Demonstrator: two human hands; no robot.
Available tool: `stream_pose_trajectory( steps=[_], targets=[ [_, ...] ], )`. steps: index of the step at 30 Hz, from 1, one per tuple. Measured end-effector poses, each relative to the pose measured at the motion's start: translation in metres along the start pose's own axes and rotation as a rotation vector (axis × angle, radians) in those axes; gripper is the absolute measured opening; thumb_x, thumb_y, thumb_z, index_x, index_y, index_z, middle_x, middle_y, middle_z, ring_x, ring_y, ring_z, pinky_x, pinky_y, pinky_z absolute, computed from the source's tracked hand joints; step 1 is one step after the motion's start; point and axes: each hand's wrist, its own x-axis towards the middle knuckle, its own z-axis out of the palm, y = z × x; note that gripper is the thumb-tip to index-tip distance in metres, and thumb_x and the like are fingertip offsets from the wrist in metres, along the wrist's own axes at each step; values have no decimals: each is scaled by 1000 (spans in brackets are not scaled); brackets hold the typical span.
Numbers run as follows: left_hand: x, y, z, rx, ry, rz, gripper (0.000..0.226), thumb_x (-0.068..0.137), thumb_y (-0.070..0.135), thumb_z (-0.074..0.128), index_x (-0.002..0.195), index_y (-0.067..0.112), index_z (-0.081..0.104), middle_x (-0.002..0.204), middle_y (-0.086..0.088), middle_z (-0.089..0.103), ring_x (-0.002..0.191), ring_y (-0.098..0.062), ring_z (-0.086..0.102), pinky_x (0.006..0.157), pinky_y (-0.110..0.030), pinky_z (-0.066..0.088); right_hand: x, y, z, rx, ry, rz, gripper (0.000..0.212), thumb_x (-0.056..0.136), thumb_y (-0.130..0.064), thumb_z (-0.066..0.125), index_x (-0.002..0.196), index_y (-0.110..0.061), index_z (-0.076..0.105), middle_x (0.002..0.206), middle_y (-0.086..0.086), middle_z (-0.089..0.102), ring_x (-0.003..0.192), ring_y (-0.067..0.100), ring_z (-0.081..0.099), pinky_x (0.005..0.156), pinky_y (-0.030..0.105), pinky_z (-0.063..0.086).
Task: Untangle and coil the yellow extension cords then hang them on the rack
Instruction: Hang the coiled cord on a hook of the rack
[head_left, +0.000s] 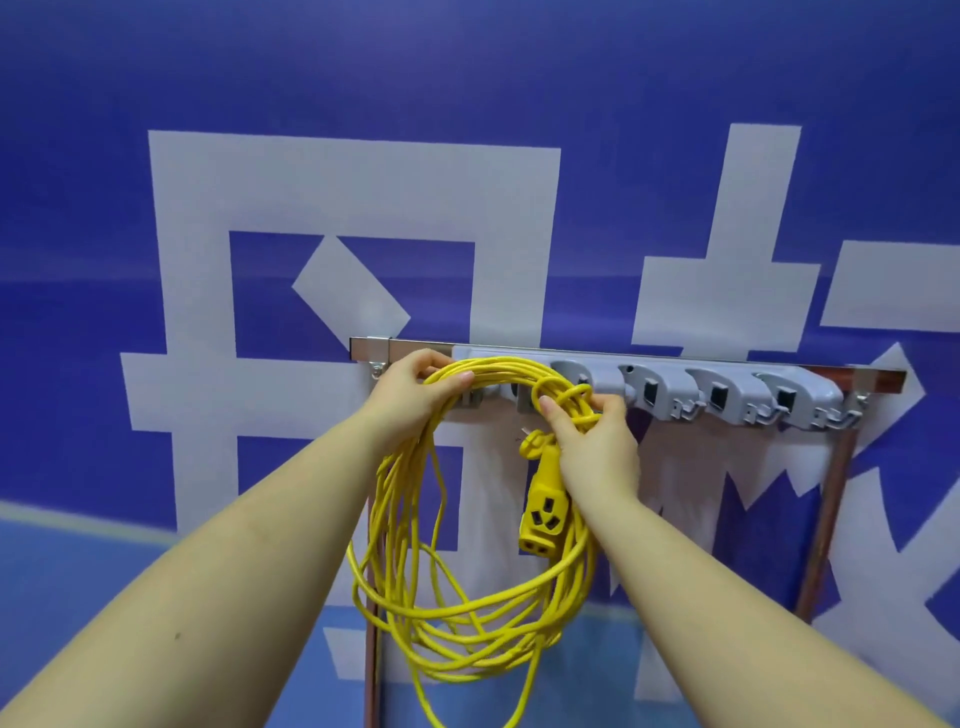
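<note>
Both arms outstretched; left hand (415, 387) & right hand (597, 441) raised, fingers (553, 410) curled, gripping.

I see the coiled cord (467, 571) hanging before the rack (675, 384), my left hand (415, 389) and right hand (592, 441) on its top.

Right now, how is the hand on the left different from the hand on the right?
The left hand grips the top of the yellow cord coil near the rack's end; the right hand pinches the wrapped knot farther along. The yellow socket dangles beside the right hand, not the left hand. Both hold the same coil.
</note>
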Motion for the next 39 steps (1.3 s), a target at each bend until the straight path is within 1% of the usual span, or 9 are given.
stream_pose_trajectory(
  steps=[6,9,12,16,22,25,30,35,39],
  targets=[
    [3,0,0,-71,-22,-8,26,86,39,65,106,24,56,96,0,66,86,-17,67,68,-25,56,4,10,17,287,-43,141,59,82,-57,56,117,-10,55,101,3,63,92,20,60,74,31,44],
    [6,1,1,-54,-10,-11,30,85,41,65,106,22,55,93,0,66,82,-15,66,63,-20,53,8,15,24,416,-100,223,56,80,-62,54,101,-10,64,93,11,69,91,26,65,85,42,53],
    [11,2,0,-54,-31,-55,34,83,44,67,105,21,54,96,-2,65,84,-17,65,69,-26,55,13,19,22,467,-188,266,56,75,-67,53,86,-14,68,83,10,70,85,27,66,87,46,53],
    [15,-1,-1,-55,-65,-142,39,81,47,68,104,20,52,99,-5,65,89,-23,65,78,-38,56,17,22,19,461,-255,277,73,60,-77,50,92,-13,67,88,8,71,91,27,66,91,47,51],
    [2,-8,3,-152,-15,-112,17,90,30,62,98,19,52,97,-3,64,87,-19,62,75,-33,52,19,30,17,390,-294,241,106,45,-95,49,107,-10,62,98,8,70,96,27,65,93,51,49],
    [-6,-14,6,-212,93,-113,13,90,25,62,101,18,59,100,-6,65,94,-22,62,82,-36,53,14,27,14,381,-294,192,83,65,-80,50,111,-12,57,101,6,67,95,22,64,88,42,51],
    [-23,-15,11,-264,209,-124,29,89,27,63,115,15,64,102,1,67,93,-9,62,72,-19,49,10,33,15,329,-224,120,48,87,-55,48,113,-15,53,95,-2,61,84,10,57,63,23,40],
    [-34,-14,9,-19,175,-87,34,98,25,50,131,24,56,115,0,66,102,-15,62,88,-33,53,4,35,10,157,-194,67,53,88,-55,49,125,-18,49,104,-4,58,94,16,55,73,29,40],
    [-42,-11,6,356,57,-74,49,102,28,38,149,31,23,134,-3,54,117,-22,55,96,-40,50,1,32,4,-32,-239,52,63,89,-62,38,133,-16,41,115,4,58,96,21,53,76,32,40]
  ],
)
